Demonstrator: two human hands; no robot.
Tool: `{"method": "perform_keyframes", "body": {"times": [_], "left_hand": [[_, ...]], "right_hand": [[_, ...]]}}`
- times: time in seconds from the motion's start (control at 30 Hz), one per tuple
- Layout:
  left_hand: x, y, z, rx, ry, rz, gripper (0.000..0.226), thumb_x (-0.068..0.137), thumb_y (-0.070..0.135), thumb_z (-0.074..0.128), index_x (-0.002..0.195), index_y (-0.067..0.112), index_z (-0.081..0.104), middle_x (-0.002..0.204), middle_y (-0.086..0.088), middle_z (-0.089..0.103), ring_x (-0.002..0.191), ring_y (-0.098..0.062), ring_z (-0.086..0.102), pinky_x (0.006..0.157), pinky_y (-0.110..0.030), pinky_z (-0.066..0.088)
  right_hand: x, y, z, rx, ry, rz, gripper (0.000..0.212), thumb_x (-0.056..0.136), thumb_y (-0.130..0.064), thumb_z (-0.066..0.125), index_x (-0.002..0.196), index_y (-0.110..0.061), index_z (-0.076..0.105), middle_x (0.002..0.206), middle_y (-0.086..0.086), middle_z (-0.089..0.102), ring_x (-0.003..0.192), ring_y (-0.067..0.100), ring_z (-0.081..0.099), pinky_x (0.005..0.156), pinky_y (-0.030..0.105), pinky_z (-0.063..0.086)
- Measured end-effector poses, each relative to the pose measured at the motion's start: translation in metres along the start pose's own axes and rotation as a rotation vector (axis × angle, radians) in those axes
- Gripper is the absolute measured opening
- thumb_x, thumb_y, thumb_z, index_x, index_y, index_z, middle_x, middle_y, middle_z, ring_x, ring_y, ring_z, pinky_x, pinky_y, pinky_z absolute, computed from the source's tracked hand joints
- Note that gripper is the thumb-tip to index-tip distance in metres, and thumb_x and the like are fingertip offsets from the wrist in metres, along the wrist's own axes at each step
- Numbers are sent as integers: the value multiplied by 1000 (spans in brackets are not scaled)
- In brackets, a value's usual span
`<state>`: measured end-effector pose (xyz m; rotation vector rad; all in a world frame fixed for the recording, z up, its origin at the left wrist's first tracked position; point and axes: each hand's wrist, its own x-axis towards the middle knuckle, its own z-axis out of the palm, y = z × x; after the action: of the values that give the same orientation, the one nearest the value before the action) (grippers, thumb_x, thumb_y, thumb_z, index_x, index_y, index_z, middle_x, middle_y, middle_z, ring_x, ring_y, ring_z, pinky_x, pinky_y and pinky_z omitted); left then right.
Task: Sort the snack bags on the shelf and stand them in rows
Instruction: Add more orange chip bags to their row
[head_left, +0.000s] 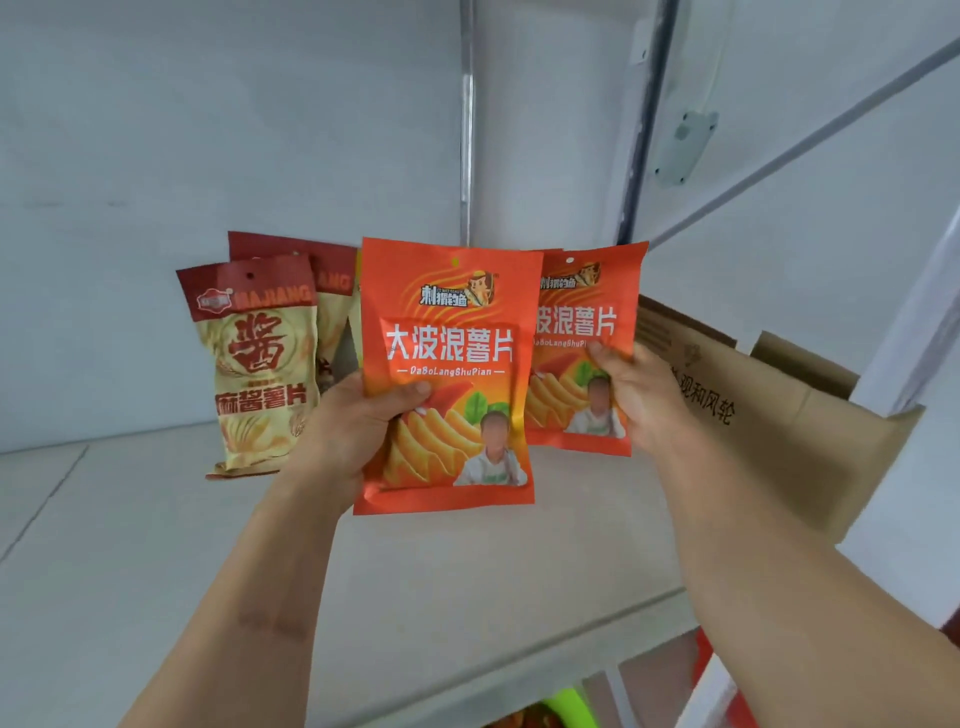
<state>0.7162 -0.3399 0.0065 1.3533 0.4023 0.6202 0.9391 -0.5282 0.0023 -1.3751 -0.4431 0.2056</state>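
Head view, single frame. Landmark: front orange bag (447, 374), upright and facing the camera, above the white shelf (130, 545). Left hand (358, 421) grips this bag at its left edge, thumb across the printed front, remaining fingers hidden behind the pack. Just right of the landmark and partly behind it, a second orange bag (587, 332) of the same print; its left portion is covered by the landmark, so only part of the lettering reads. Right hand (634, 395) pinches this second bag at its right edge, thumb on the front, fingers behind and out of sight. Whether either bag's bottom edge touches the shelf cannot be told. Left of the landmark, a cream bag (260, 364) with a dark red top band stands on the shelf near the back wall; behind it a second cream bag (322, 291), mostly hidden, only its top band and a strip of its side visible. Right of the landmark, behind the right hand, a cardboard box (779, 410) with open flaps, its printing partly blocked. Below the shelf edge, bottom right, red and green items are cut off and unidentifiable.
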Motion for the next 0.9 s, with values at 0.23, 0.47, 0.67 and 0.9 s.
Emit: {"method": "perform_keyframes", "body": {"times": [0.23,0.47,0.67,0.9], "left_hand": [[27,-21,63,-22,134,-12,32,84,18,77,116,13,71,109,-12,76,101,-34,73,95,-53,55],[52,-56,100,-37,239,-66,30,84,13,77,114,11,70,107,-14,76,99,-37,73,95,-56,54],[80,-76,125,10,266,-19,33,86,13,75,118,14,68,104,-8,78,96,-30,75,91,-47,58],[106,-86,148,83,335,95,25,86,19,77,110,24,69,97,3,79,89,-18,76,87,-43,60]], "right_hand": [[69,14,-22,27,-186,54,30,92,-20,70,119,-6,66,107,14,74,55,6,67,47,22,52],[107,38,-22,74,-214,100,28,90,-20,71,116,-9,67,96,3,76,69,8,73,56,21,54],[132,48,-13,44,-189,90,30,95,-25,64,117,-3,65,89,0,72,60,0,69,49,13,49],[140,48,-8,65,-188,231,67,92,-75,31,110,-24,71,93,3,78,88,20,76,86,40,57]]}}
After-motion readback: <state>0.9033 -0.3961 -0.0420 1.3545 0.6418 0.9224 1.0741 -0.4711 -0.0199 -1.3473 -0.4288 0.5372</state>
